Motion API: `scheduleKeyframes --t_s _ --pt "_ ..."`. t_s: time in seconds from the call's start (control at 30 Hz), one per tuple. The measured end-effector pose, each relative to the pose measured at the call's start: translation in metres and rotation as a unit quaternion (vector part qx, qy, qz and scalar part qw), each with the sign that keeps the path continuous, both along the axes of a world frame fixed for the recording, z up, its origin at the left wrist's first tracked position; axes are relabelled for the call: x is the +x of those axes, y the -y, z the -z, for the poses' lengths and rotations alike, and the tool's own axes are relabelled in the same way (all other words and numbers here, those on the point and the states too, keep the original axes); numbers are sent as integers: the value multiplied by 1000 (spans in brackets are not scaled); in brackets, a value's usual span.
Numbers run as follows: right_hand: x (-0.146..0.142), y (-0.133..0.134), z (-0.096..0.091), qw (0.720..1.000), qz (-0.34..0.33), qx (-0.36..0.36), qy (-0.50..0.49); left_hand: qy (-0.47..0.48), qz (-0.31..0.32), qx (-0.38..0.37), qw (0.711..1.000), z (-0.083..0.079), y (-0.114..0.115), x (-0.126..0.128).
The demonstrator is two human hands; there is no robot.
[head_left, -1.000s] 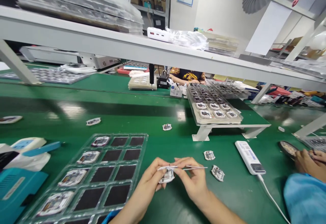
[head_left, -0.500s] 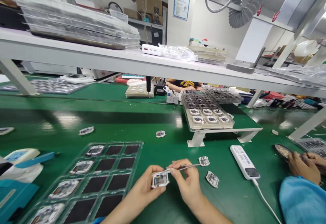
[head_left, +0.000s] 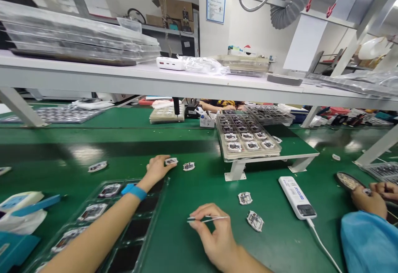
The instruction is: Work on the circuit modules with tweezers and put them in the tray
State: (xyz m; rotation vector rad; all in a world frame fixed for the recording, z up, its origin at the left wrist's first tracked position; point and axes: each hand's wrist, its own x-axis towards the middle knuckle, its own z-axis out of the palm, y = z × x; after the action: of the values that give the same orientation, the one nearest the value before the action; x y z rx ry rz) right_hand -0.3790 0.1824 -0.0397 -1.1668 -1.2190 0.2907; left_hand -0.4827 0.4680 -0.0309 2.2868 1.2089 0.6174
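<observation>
My left hand (head_left: 158, 169), with a blue wristband (head_left: 134, 192), reaches far across the green mat. Its fingertips grip the edge of a small white-backed electronic module (head_left: 171, 161), which is at mat level. My right hand (head_left: 214, 231) is nearer, pinching slim metal tweezers (head_left: 207, 219) with nothing in their tips. Loose modules lie near both hands: one (head_left: 188, 166) right of my left hand, and two more (head_left: 245, 198) (head_left: 255, 221) right of the tweezers. A clear plastic tray (head_left: 124, 181) with black pads lies beneath my left forearm, partly hidden.
A white power bank (head_left: 297, 197) with a cable lies right of my right hand. A raised stand holds a stacked module tray (head_left: 247, 136). At right, a co-worker's hands (head_left: 370, 196) work over a dark round dish (head_left: 347, 181). A white shelf (head_left: 155, 76) spans above.
My left hand has moved away from my right, forward across the mat, carrying the module. The tweezers no longer touch that module. The view has tilted slightly.
</observation>
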Motion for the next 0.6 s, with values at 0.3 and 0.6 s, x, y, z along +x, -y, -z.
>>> scheduleKeyframes --t_s 0.3,0.6 --pt "7 -3 -3 995 14 51 87 10 74 -25 997 18 4 30" --pt "15 -1 -7 998 38 51 13 199 109 -232 946 -1 92 22"
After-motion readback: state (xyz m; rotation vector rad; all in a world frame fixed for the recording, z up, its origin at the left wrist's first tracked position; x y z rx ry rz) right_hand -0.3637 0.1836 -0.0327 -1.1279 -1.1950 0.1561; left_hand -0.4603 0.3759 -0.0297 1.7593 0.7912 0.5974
